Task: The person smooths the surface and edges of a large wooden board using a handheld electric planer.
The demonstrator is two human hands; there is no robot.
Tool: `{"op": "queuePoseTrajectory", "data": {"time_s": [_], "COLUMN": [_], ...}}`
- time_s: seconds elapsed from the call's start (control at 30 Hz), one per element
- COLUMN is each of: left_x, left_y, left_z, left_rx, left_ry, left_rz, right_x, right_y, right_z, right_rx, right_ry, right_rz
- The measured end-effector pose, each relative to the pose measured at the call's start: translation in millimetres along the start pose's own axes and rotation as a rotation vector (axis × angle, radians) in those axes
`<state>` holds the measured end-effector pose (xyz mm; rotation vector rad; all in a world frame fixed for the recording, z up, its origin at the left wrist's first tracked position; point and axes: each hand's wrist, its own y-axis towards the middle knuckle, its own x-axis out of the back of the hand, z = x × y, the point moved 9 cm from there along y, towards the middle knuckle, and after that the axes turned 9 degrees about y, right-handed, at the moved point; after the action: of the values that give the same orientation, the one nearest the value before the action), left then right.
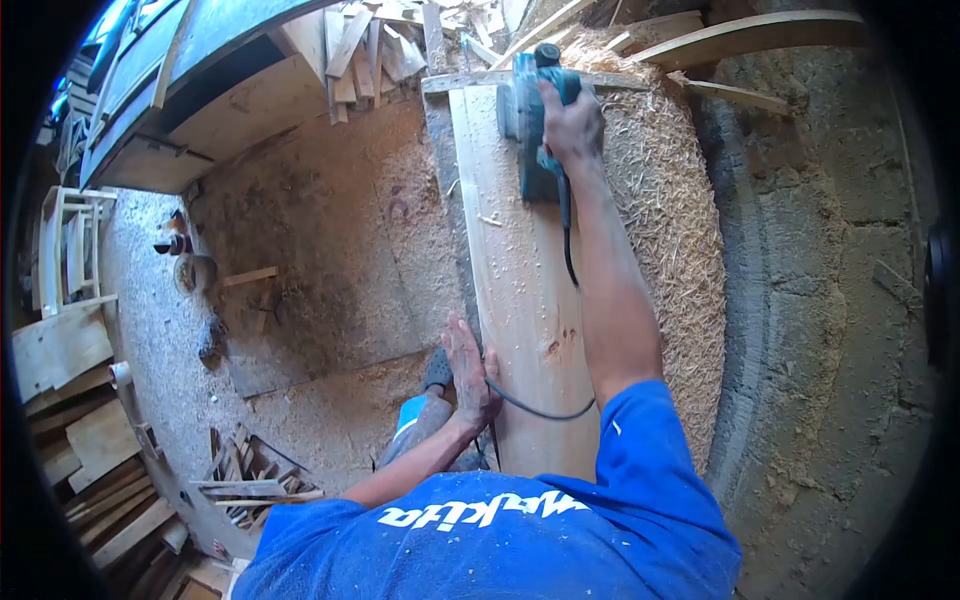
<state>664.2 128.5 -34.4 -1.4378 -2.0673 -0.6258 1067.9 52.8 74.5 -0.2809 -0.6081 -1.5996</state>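
Note:
My right hand (pixel 575 125) is wrapped round the handle of a teal electric planer (pixel 541 180), which sits on the far end of a long pale wooden board (pixel 515 290). A dark power cord (pixel 545 412) trails from the planer, passes beneath my right forearm and loops back to my left hand. Stretched out flat, my left hand (pixel 470 375) is at the near left edge of the board, with the cord running by its thumb. Small shavings dot the board's surface, and a reddish knot shows in its nearer half.
Wood shavings (pixel 665 220) are heaped along the board's right side. A crosswise wooden strip (pixel 470 82) lies at its far end. A large cabinet-like bench (pixel 240 110) stands far left; stacked planks (pixel 105 445) and offcuts (pixel 235 470) lie near left. My shoe (pixel 437 370) is left of the board.

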Motion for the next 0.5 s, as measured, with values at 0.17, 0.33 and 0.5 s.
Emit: {"op": "queuePoseTrajectory", "data": {"time_s": [0.17, 0.33, 0.5], "left_x": [-10, -15, -14], "left_y": [-37, -59, -55], "left_z": [10, 7, 11], "left_rx": [0.055, 0.143, 0.156], "left_ry": [-0.011, -0.18, -0.213], "left_rz": [0.123, 0.161, 0.164], "right_x": [33, 41, 21], "right_y": [-136, -221, -181], "right_z": [24, 49, 62], "right_rx": [-0.015, -0.053, -0.022], "right_ry": [0.038, 0.103, 0.131], "right_rz": [0.049, 0.023, 0.036]}}
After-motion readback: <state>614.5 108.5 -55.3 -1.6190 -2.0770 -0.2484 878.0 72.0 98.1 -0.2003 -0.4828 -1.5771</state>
